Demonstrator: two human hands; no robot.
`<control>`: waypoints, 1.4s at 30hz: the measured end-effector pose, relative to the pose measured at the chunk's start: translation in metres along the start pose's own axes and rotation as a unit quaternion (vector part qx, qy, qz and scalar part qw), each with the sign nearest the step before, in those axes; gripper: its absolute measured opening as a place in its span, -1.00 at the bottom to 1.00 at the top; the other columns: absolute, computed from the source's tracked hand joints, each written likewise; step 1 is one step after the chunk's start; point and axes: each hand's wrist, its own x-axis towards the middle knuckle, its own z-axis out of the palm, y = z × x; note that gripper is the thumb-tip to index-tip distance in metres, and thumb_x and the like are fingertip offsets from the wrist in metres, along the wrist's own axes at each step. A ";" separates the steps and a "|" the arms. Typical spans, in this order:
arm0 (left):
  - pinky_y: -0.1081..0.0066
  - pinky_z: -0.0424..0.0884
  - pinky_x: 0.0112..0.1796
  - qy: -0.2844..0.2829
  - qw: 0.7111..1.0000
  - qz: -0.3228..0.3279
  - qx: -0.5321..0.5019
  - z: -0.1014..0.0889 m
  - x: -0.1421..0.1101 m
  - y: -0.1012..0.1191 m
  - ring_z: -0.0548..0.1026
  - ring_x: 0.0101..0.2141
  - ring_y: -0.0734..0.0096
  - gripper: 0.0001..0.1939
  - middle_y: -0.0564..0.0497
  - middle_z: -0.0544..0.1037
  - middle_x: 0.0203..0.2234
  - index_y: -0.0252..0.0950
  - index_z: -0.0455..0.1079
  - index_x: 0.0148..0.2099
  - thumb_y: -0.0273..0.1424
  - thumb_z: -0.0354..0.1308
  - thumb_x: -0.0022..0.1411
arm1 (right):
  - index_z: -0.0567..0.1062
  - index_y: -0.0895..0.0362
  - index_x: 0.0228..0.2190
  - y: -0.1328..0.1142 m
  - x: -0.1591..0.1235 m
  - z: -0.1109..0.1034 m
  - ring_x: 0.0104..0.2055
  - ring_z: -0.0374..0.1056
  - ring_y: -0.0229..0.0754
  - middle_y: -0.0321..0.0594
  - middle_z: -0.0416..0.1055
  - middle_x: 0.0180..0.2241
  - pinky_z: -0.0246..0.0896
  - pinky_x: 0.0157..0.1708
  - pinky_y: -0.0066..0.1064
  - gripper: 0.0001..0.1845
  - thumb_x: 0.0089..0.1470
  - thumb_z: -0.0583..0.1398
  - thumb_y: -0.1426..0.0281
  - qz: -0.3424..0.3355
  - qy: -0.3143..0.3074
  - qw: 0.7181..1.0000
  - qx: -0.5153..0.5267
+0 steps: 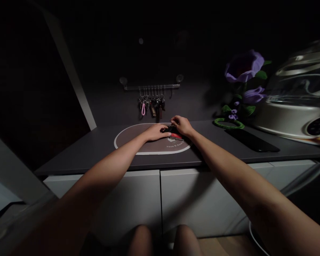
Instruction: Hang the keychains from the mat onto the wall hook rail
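Two bare hands (168, 130) touched small black and red items (176, 136) on a brown oval mat with a white rim (128, 139), below hanging metal keys (152, 103) and beside purple fabric flowers (245, 67).

Between your hands (155, 132), a small black item (171, 129) and a red one (176, 136) lie on the mat (128, 139).

You are looking at a dim view, its upper part and left side sunk almost to black. Soft light catches your forearms and the white cabinet doors (128, 202), where a curved shadow falls across the right one. Faint highlights glint on the clear appliance cover (304, 85). Your knees (140, 241) look blurred, small details at your hands (156, 132) are hard to read, and lines stretch and lean toward the edges.
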 end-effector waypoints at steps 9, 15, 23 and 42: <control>0.47 0.23 -0.32 -0.047 0.997 0.001 -0.067 -0.006 -0.001 -0.004 0.39 -0.38 0.42 -0.58 0.02 0.52 -0.38 -0.35 0.42 -0.13 -0.18 0.07 0.03 | 0.47 0.19 -0.36 0.000 0.002 0.004 -0.33 0.31 -0.25 -0.16 0.46 -0.35 0.12 -0.29 -0.47 -0.81 0.00 0.08 0.43 -0.005 -0.015 1.000 -0.008; 0.49 0.19 -0.39 -0.027 0.998 -0.036 -0.036 -0.010 -0.002 -0.002 0.34 -0.45 0.47 -0.65 0.02 0.50 -0.44 -0.38 0.44 -0.18 -0.27 -0.02 0.10 | 0.47 0.20 -0.35 -0.001 0.003 0.003 -0.33 0.30 -0.25 -0.15 0.45 -0.34 0.11 -0.29 -0.47 -0.81 0.00 0.08 0.43 0.003 -0.015 1.000 -0.010; 0.48 0.21 -0.39 0.067 0.993 -0.091 -0.016 -0.009 0.003 -0.006 0.28 -0.50 0.48 -0.74 0.07 0.37 -0.61 -0.38 0.36 -0.47 -0.39 -0.09 0.14 | 0.47 0.20 -0.36 -0.001 0.003 0.004 -0.36 0.29 -0.26 -0.16 0.45 -0.37 0.11 -0.30 -0.47 -0.82 0.00 0.08 0.44 -0.001 -0.011 1.000 -0.004; 0.44 0.41 -0.43 0.253 0.818 -0.251 -0.452 -0.017 0.010 -0.009 0.36 -0.61 0.60 -0.79 0.07 0.38 -0.62 -0.37 0.24 -0.37 -0.37 -0.11 0.24 | 0.46 0.17 -0.33 -0.014 0.001 -0.001 -0.31 0.31 -0.25 -0.19 0.45 -0.32 0.14 -0.27 -0.45 -0.81 0.01 0.09 0.39 0.000 0.014 1.000 0.028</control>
